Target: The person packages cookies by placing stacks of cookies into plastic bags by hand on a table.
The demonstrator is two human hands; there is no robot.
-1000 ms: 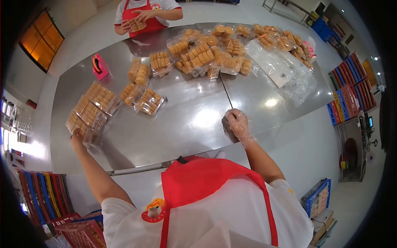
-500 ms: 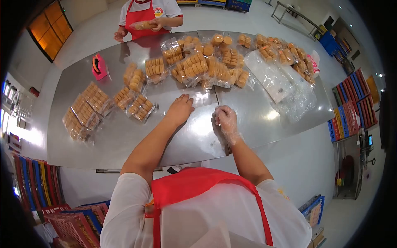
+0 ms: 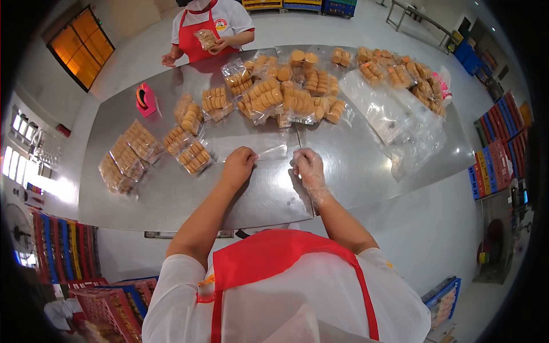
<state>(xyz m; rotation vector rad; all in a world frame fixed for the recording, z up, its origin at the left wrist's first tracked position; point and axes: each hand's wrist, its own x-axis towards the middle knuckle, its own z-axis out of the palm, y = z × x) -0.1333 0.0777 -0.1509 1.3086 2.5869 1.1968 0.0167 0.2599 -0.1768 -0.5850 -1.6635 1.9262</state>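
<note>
- Left hand point(image 3: 240, 163): fingers curled beside a clear bag point(image 3: 272, 152) on the table point(image 3: 154, 206); grip unclear.
- Gloved right hand point(image 3: 309, 167): fingers curled; cannot tell whether gripping.

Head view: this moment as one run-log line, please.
left hand: bare, beside clear plastic film | right hand: gloved, curled | co-worker's hand: holding biscuit packet

Our metal table point(image 3: 366, 183) bears bagged biscuits point(image 3: 264, 98), far and left. We see clear film point(image 3: 273, 151) mid-table, loose plastic point(image 3: 373, 108) right, a pink dispenser point(image 3: 148, 107) far left.
</note>
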